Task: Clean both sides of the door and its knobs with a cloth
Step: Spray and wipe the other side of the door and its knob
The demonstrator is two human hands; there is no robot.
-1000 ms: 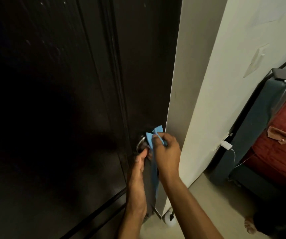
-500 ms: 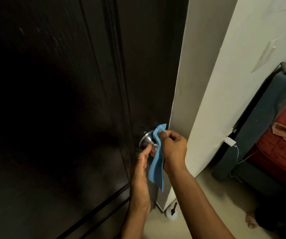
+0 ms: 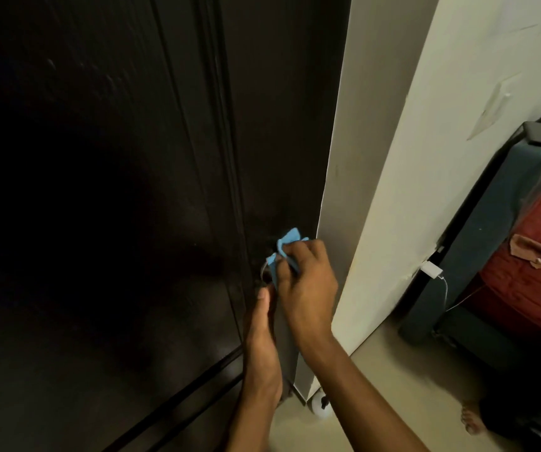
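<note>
The right hand (image 3: 305, 285) bunches a blue cloth (image 3: 282, 252) against the door knob (image 3: 264, 272), its fingers (image 3: 287, 272) curled round the fabric so that only a sliver of the knob's metal rim shows at the cloth's left edge. The knob sits low on the dark door (image 3: 132, 190), close to the door's right edge, where a pale wall (image 3: 458, 125) begins. The left hand (image 3: 262, 340) reaches up from below, just beside the right wrist, with its thumb tip touching the door under the knob; its other fingers are hidden behind the hand, so I cannot tell whether they are curled or straight. On the floor (image 3: 393, 370) at the foot of the door lies a small white doorstop (image 3: 319, 407). To the right, a white charger (image 3: 430, 269) is plugged in beside a bed with a red cover (image 3: 530, 278).
</note>
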